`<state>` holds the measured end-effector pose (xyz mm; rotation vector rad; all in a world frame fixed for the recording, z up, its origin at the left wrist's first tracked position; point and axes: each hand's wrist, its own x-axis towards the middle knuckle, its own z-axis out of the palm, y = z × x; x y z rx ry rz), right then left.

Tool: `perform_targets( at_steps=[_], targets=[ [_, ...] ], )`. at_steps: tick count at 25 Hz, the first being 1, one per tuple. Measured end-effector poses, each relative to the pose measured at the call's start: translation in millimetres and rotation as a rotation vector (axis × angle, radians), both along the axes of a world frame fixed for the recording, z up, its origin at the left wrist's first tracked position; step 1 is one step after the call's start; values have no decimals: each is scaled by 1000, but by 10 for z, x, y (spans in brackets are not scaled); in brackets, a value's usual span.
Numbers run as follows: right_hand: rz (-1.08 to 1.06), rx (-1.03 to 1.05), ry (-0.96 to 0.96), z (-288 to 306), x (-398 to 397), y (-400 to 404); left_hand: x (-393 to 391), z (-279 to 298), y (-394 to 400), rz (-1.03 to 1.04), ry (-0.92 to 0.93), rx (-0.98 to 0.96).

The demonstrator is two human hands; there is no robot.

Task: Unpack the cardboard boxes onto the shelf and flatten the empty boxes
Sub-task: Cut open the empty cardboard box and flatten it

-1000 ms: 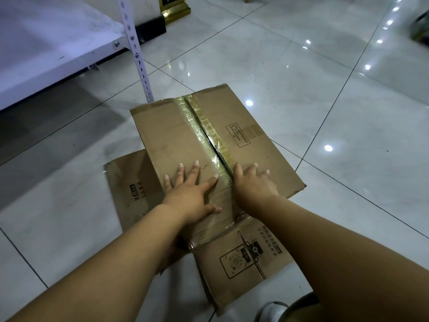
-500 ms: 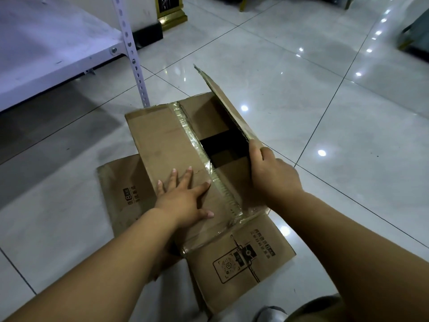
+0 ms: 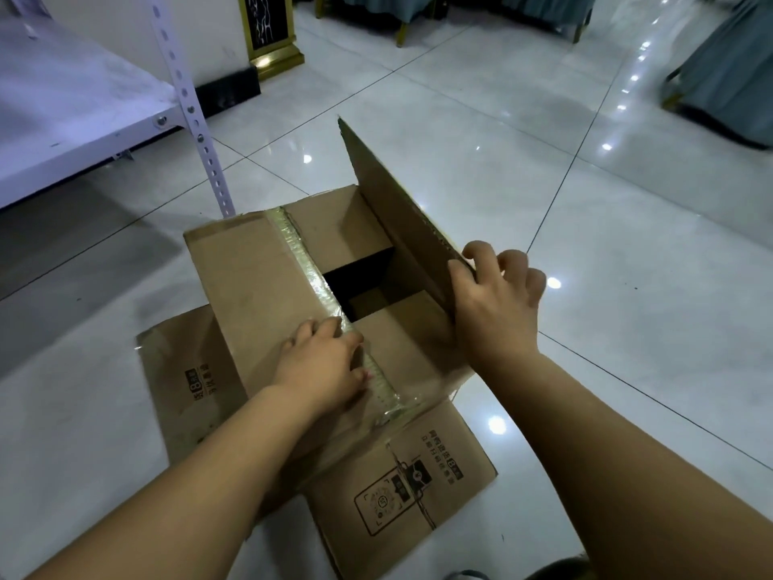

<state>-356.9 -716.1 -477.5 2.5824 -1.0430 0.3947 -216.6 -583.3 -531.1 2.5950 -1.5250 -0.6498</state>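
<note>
A brown cardboard box (image 3: 251,278) stands on the tiled floor in front of me, resting on a flattened printed box (image 3: 401,491). Its right top flap (image 3: 389,203) is raised nearly upright, and my right hand (image 3: 495,303) grips that flap's near edge, thumb on the inside and fingers curled over the outside. My left hand (image 3: 322,366) curls its fingers over the taped edge of the left flap, which lies flat. The gap between the flaps shows a dark interior; I cannot see what is inside.
A white metal shelf (image 3: 75,119) with a perforated post (image 3: 188,110) stands at the upper left. A gold-framed stand (image 3: 270,31) is beyond it against the wall. Cloth-covered chairs (image 3: 728,64) line the far right. Glossy floor tiles surround the boxes.
My right hand has swung the right flap from flat and shut to nearly upright. My left hand went from lying flat on the left flap to curling over its taped edge.
</note>
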Motion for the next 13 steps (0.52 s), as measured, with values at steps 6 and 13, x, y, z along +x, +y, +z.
perform_targets(
  at_steps=[6,13],
  targets=[
    [-302,268,208,-111,-240,-287,-125,-98,-239,-72,34,-21],
    [-307,672,407,-565,-397,-478,-109,-188,-326,-111,-21,22]
  ],
)
